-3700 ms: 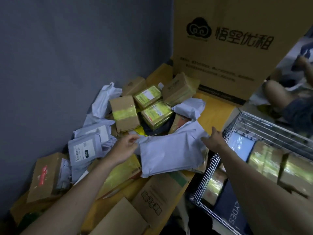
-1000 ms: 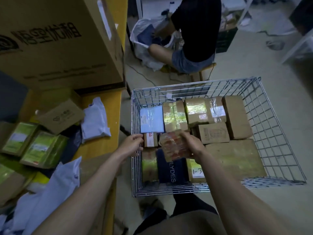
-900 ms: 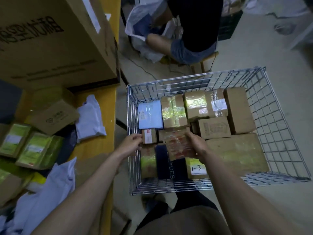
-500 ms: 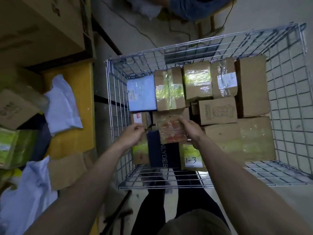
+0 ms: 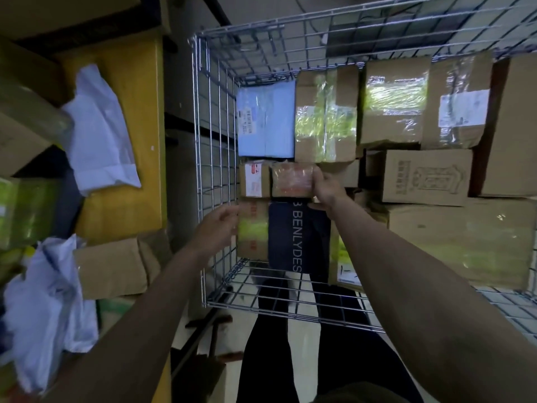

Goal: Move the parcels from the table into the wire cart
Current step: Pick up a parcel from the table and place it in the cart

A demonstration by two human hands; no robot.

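Observation:
The wire cart (image 5: 215, 135) stands right of the yellow table (image 5: 136, 117) and holds several cardboard boxes. My right hand (image 5: 327, 187) grips a small taped parcel with an orange print (image 5: 292, 180), set low between a little white-labelled box (image 5: 254, 178) and the brown boxes. My left hand (image 5: 216, 228) hovers at the cart's left wall with loosely curled fingers, holding nothing, beside a box with yellow tape (image 5: 252, 228). A dark blue BENLYDES package (image 5: 299, 237) lies below the small parcel.
On the table lie white poly mailers (image 5: 101, 135) (image 5: 43, 309), green boxes (image 5: 26, 213) and a brown box (image 5: 116, 266). A large carton (image 5: 72, 13) stands at the table's far end. My dark trouser legs (image 5: 273, 344) show under the cart's near edge.
My right hand has lowered the small parcel into the gap in the cart. My left hand has drawn back from the little white-labelled box toward the cart wall. The view has tilted down.

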